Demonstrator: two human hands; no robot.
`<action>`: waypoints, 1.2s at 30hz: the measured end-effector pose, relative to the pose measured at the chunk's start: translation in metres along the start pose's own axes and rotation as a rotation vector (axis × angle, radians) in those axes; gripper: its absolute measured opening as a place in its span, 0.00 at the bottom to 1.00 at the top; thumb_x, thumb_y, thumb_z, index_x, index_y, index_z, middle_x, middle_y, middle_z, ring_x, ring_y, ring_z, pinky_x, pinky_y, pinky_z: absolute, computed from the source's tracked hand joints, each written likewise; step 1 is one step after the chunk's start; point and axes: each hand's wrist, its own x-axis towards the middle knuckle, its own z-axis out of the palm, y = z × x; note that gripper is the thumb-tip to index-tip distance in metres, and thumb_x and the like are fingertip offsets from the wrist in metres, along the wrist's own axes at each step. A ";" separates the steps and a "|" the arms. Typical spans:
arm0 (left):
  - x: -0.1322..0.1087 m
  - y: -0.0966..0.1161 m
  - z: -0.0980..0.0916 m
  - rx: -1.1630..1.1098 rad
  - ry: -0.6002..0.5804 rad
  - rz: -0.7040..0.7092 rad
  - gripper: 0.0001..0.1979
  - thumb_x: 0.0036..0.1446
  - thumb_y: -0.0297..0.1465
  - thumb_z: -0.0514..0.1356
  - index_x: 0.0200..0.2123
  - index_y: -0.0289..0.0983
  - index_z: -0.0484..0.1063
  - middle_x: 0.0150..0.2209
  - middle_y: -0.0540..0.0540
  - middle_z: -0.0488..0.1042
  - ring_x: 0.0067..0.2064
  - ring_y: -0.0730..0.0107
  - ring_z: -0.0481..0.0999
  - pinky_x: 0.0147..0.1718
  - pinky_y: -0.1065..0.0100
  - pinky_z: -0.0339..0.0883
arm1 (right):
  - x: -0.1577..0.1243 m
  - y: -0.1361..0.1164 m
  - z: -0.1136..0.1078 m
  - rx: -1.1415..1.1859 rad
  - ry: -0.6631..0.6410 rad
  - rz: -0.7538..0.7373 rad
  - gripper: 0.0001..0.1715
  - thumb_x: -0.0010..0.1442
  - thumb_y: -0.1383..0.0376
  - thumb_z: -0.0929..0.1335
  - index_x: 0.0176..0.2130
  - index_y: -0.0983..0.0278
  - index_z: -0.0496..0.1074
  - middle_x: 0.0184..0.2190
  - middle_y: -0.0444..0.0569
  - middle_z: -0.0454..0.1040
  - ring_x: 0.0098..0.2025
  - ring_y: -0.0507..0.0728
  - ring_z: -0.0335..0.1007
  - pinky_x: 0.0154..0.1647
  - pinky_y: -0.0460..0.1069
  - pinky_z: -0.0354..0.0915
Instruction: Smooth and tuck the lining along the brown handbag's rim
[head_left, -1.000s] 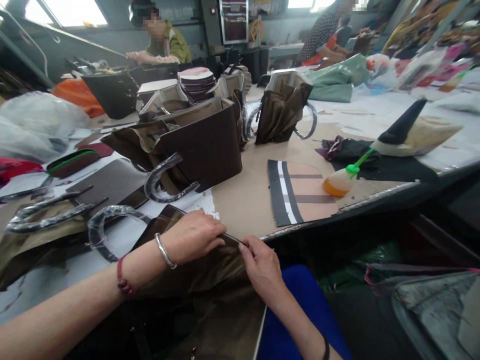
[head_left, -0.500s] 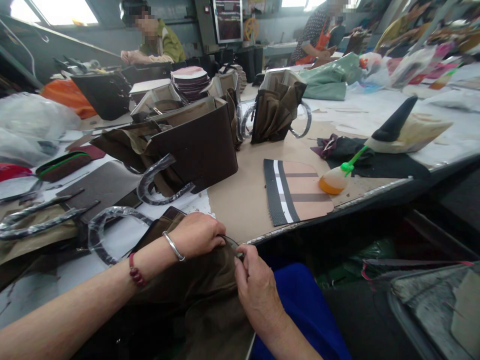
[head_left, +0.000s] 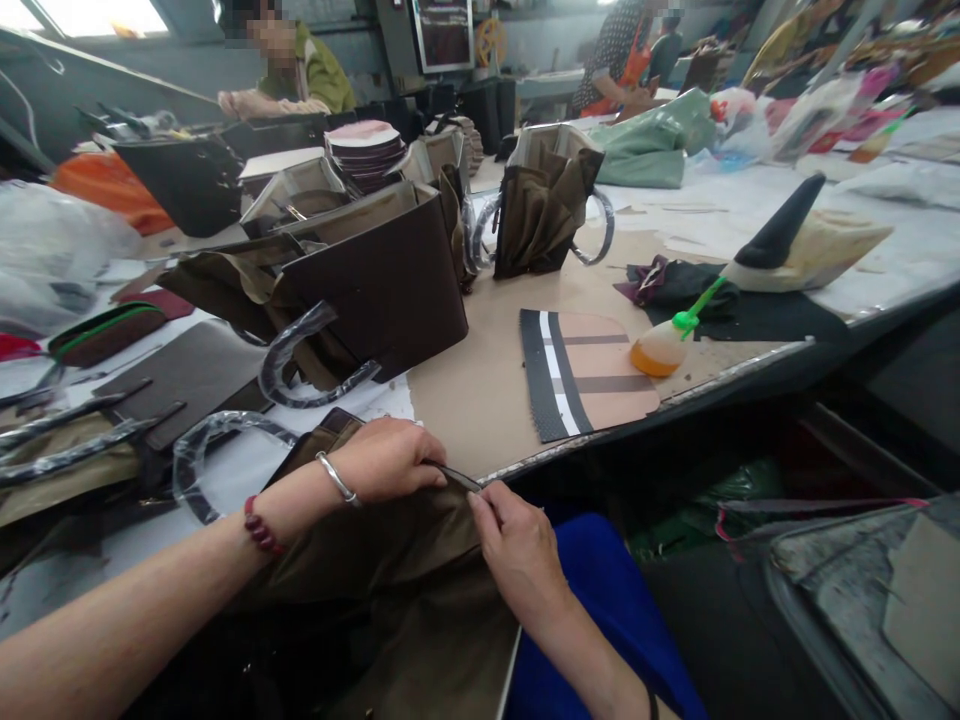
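A dark brown handbag (head_left: pixel 405 560) with a soft brown lining lies across my lap, against the table's edge. My left hand (head_left: pixel 397 460), wearing a silver bangle and a red beaded bracelet, is closed on the bag's rim. Opposite it, my right hand (head_left: pixel 517 540) pinches the same edge between thumb and fingers. A thin dark strip of edging runs taut between the two hands. A plastic-wrapped handle (head_left: pixel 187 470) stands beside the bag on the left. Much of the bag's lower body is in shadow.
On the table stand another dark bag (head_left: pixel 382 285) and a smaller bag (head_left: pixel 551 205), both with wrapped handles. A striped curved panel (head_left: pixel 592 375) lies near the front edge beside a squeeze bottle (head_left: pixel 660 348) of amber liquid. Co-workers (head_left: pixel 300 75) sit beyond.
The edging between my hands has gone from a curve to a straighter line. My right hand has shifted slightly right and down. The whole view has moved a little.
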 end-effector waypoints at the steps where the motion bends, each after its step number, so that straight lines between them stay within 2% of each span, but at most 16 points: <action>1: 0.001 0.000 -0.001 -0.025 -0.013 0.001 0.09 0.52 0.37 0.54 0.30 0.45 0.73 0.27 0.51 0.75 0.30 0.67 0.71 0.24 0.72 0.52 | 0.001 0.000 0.000 -0.020 0.003 0.000 0.13 0.59 0.62 0.59 0.25 0.62 0.63 0.20 0.42 0.68 0.23 0.50 0.64 0.23 0.43 0.49; 10: 0.002 -0.002 -0.005 -0.136 -0.110 -0.006 0.09 0.52 0.37 0.54 0.30 0.43 0.73 0.24 0.53 0.73 0.28 0.72 0.70 0.24 0.74 0.53 | 0.004 0.000 0.006 -0.129 0.030 0.023 0.11 0.59 0.62 0.60 0.26 0.62 0.64 0.21 0.43 0.70 0.24 0.51 0.66 0.23 0.45 0.45; 17: 0.004 -0.001 -0.005 -0.159 -0.130 -0.025 0.09 0.51 0.37 0.54 0.31 0.43 0.74 0.26 0.53 0.74 0.29 0.71 0.70 0.25 0.75 0.53 | 0.005 0.002 0.010 -0.149 0.041 0.033 0.10 0.59 0.62 0.61 0.27 0.63 0.63 0.23 0.43 0.71 0.26 0.52 0.67 0.24 0.46 0.46; 21: 0.002 -0.001 -0.003 -0.152 -0.103 -0.025 0.09 0.51 0.37 0.54 0.31 0.44 0.74 0.26 0.53 0.74 0.30 0.71 0.70 0.26 0.74 0.53 | 0.005 0.003 0.011 -0.138 0.053 0.073 0.10 0.59 0.61 0.61 0.28 0.63 0.64 0.23 0.44 0.71 0.26 0.54 0.68 0.24 0.46 0.47; 25: -0.001 0.003 -0.004 -0.129 -0.075 -0.034 0.09 0.51 0.37 0.54 0.30 0.43 0.74 0.25 0.52 0.74 0.29 0.70 0.70 0.26 0.74 0.53 | 0.007 0.004 0.007 -0.089 0.044 0.119 0.11 0.57 0.59 0.63 0.40 0.62 0.64 0.23 0.43 0.71 0.27 0.55 0.69 0.24 0.45 0.49; 27: -0.004 0.005 -0.005 -0.127 -0.057 -0.048 0.09 0.51 0.36 0.54 0.30 0.44 0.74 0.26 0.52 0.75 0.29 0.70 0.70 0.26 0.74 0.53 | 0.008 0.003 0.005 -0.081 0.039 0.059 0.11 0.58 0.61 0.63 0.43 0.58 0.64 0.27 0.43 0.73 0.29 0.54 0.69 0.26 0.45 0.51; 29: -0.008 0.007 -0.007 -0.127 -0.034 -0.065 0.09 0.51 0.36 0.54 0.29 0.43 0.74 0.26 0.52 0.74 0.29 0.70 0.70 0.26 0.74 0.53 | 0.009 0.000 0.004 -0.093 0.034 -0.015 0.06 0.59 0.64 0.62 0.37 0.57 0.67 0.29 0.42 0.72 0.31 0.53 0.69 0.27 0.45 0.51; 32: -0.020 0.006 -0.010 -0.138 -0.006 -0.094 0.09 0.51 0.36 0.54 0.29 0.43 0.74 0.25 0.52 0.74 0.29 0.70 0.70 0.25 0.74 0.53 | 0.011 -0.008 0.003 -0.121 0.070 -0.101 0.08 0.59 0.66 0.61 0.29 0.61 0.67 0.25 0.43 0.70 0.30 0.53 0.67 0.28 0.46 0.50; 36: -0.040 0.007 -0.017 -0.086 0.053 -0.150 0.09 0.52 0.35 0.53 0.30 0.42 0.73 0.26 0.51 0.74 0.29 0.69 0.70 0.25 0.73 0.55 | 0.012 -0.019 0.002 -0.121 0.147 -0.241 0.08 0.58 0.68 0.62 0.27 0.63 0.65 0.24 0.44 0.68 0.30 0.53 0.64 0.30 0.46 0.51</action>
